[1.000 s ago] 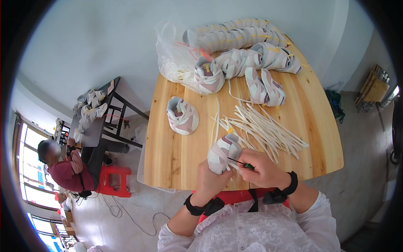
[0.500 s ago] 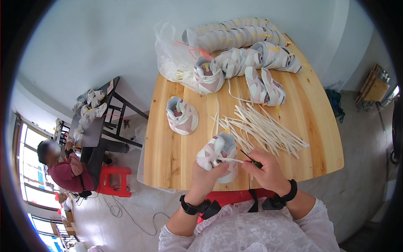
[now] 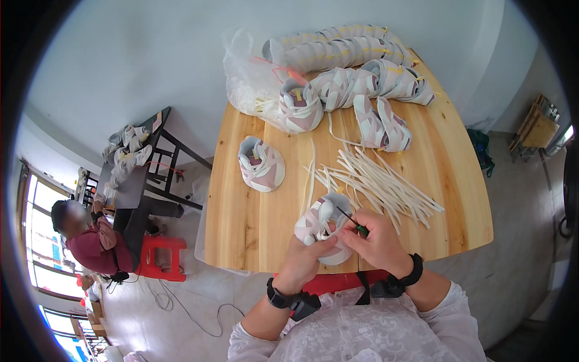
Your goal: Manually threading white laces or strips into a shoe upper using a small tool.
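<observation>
At the table's near edge my left hand (image 3: 303, 258) grips a white and pale pink shoe upper (image 3: 309, 222), thumb laid across its side. My right hand (image 3: 382, 244) is closed around a slim tool with a green handle (image 3: 362, 230) and a thin dark shaft. That shaft points up and left over the opening of the upper. The right fingertips are close against the upper's lacing side; whether they also pinch a lace is hard to make out. Just beyond lies a loose pile of flat white laces (image 3: 386, 184).
Another shoe upper (image 3: 262, 166) stands at left on the wooden table (image 3: 235, 232). More uppers (image 3: 347, 87) lie in nested rows at the back, beside a clear plastic bag (image 3: 247, 78). A person (image 3: 99, 244) sits far left near a red stool (image 3: 163, 256) and dark table.
The shoe upper and my left hand have shifted slightly right. My right hand has come in against the upper, the tool's shaft now over it; the lace stretched between them earlier no longer shows taut.
</observation>
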`<move>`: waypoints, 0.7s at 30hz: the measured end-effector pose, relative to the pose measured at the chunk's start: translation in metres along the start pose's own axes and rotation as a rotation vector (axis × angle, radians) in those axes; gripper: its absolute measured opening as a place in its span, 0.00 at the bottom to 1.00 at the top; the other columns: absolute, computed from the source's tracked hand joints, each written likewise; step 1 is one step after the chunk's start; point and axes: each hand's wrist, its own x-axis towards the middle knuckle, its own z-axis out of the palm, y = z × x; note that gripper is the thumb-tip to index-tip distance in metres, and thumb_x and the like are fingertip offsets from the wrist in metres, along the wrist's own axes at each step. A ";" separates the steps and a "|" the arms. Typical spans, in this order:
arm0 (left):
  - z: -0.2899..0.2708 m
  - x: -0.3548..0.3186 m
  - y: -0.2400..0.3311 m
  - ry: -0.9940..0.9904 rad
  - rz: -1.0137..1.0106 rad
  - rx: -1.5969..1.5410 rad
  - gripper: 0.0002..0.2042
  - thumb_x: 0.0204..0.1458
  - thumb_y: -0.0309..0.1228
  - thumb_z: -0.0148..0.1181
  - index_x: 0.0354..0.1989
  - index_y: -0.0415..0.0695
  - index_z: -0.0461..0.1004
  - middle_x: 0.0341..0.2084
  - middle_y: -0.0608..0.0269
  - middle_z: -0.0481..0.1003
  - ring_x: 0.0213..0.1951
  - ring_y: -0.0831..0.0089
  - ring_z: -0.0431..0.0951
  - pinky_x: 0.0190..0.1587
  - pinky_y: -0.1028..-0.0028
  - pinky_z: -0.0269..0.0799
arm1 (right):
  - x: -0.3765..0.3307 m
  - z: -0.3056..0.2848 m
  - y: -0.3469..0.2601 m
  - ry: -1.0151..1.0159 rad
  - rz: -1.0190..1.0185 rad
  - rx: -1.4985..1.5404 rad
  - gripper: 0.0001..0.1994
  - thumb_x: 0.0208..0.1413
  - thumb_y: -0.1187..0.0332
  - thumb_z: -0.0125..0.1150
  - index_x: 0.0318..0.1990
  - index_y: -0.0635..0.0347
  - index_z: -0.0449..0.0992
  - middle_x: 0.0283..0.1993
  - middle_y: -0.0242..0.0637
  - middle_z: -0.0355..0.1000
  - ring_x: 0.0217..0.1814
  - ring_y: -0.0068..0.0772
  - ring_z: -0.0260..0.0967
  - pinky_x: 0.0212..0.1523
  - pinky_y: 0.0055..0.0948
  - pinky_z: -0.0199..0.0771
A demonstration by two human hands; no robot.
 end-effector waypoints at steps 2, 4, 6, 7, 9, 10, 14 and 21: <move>-0.001 0.000 0.000 -0.003 -0.010 0.004 0.19 0.49 0.16 0.59 0.50 0.43 0.67 0.40 0.67 0.72 0.43 0.76 0.74 0.46 0.74 0.71 | 0.000 0.003 -0.001 0.013 -0.020 -0.024 0.07 0.48 0.70 0.67 0.27 0.64 0.75 0.24 0.32 0.66 0.23 0.20 0.59 0.24 0.21 0.59; 0.000 0.000 0.000 -0.005 -0.020 0.008 0.19 0.49 0.16 0.59 0.50 0.43 0.67 0.40 0.67 0.72 0.43 0.76 0.74 0.46 0.74 0.72 | -0.001 0.005 -0.002 0.026 -0.040 -0.048 0.08 0.47 0.70 0.67 0.27 0.63 0.74 0.23 0.32 0.66 0.22 0.21 0.59 0.24 0.21 0.58; 0.004 -0.001 0.002 -0.016 0.030 0.025 0.18 0.49 0.17 0.60 0.49 0.42 0.67 0.39 0.67 0.73 0.42 0.76 0.75 0.45 0.74 0.72 | -0.002 0.008 0.000 0.085 -0.049 -0.059 0.10 0.47 0.70 0.68 0.25 0.63 0.71 0.23 0.30 0.64 0.22 0.19 0.58 0.23 0.21 0.57; 0.005 -0.002 0.002 -0.017 0.030 0.024 0.18 0.49 0.17 0.60 0.49 0.42 0.67 0.39 0.67 0.73 0.42 0.76 0.75 0.45 0.74 0.72 | -0.004 0.009 0.002 0.085 -0.049 -0.061 0.10 0.47 0.70 0.68 0.25 0.63 0.71 0.23 0.30 0.64 0.22 0.19 0.58 0.23 0.21 0.57; 0.006 -0.003 0.001 0.008 0.075 0.065 0.19 0.49 0.17 0.61 0.49 0.42 0.67 0.37 0.68 0.74 0.40 0.76 0.76 0.45 0.74 0.73 | -0.007 0.009 0.005 0.102 0.078 0.065 0.12 0.49 0.68 0.68 0.24 0.61 0.68 0.22 0.26 0.63 0.23 0.15 0.57 0.23 0.19 0.56; 0.007 -0.004 0.002 0.009 0.074 0.065 0.19 0.49 0.17 0.61 0.49 0.42 0.67 0.37 0.68 0.74 0.40 0.76 0.76 0.45 0.74 0.73 | -0.007 0.006 0.004 0.101 0.079 0.065 0.12 0.49 0.68 0.68 0.24 0.61 0.68 0.22 0.26 0.63 0.23 0.15 0.57 0.23 0.19 0.56; 0.005 -0.006 0.003 -0.007 0.068 0.050 0.22 0.47 0.16 0.61 0.52 0.42 0.66 0.36 0.67 0.74 0.38 0.75 0.76 0.43 0.74 0.74 | -0.003 -0.006 0.004 -0.146 0.322 0.257 0.14 0.50 0.66 0.68 0.25 0.58 0.68 0.21 0.21 0.61 0.24 0.12 0.55 0.23 0.18 0.55; -0.001 -0.007 0.006 -0.057 0.077 0.190 0.19 0.46 0.16 0.63 0.47 0.42 0.70 0.35 0.68 0.74 0.38 0.78 0.75 0.42 0.75 0.73 | 0.001 -0.018 0.004 -0.306 0.356 0.258 0.14 0.50 0.64 0.70 0.25 0.59 0.69 0.23 0.23 0.66 0.25 0.12 0.57 0.25 0.17 0.57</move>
